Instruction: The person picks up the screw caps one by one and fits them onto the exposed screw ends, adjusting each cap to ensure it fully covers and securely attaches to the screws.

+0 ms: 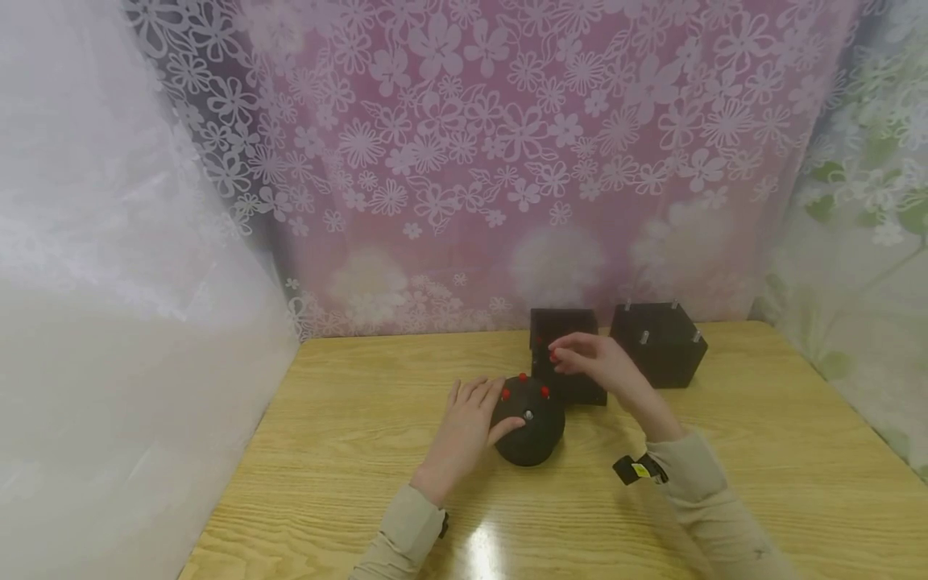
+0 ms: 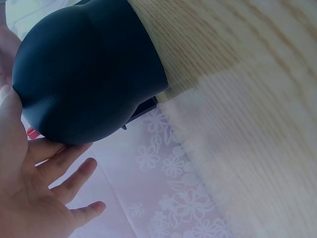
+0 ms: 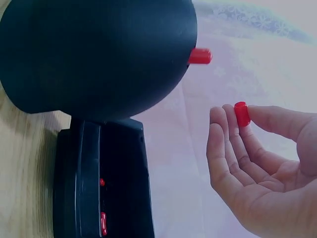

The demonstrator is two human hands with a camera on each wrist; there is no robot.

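A black dome-shaped object (image 1: 532, 447) stands on the table. Red caps (image 1: 544, 392) stick out of its far side, and a small metal piece (image 1: 528, 415) sits at its top. My left hand (image 1: 462, 427) rests on the dome's left side, thumb over the top; in the left wrist view its fingers (image 2: 74, 186) are spread, some touching the curved surface. Between thumb and fingertips, my right hand (image 3: 262, 178) pinches a small hollow red cap (image 3: 241, 115). That hand is raised over a black open tray (image 1: 583, 395), apart from the dome.
Inside the tray lie loose red pieces (image 3: 103, 223). To its right stands a black box (image 1: 663, 354) with several clear pegs upright on top. A flowered curtain (image 1: 449, 201) hangs behind the wooden table (image 1: 348, 451), and pale sheeting (image 1: 145, 282) borders the left.
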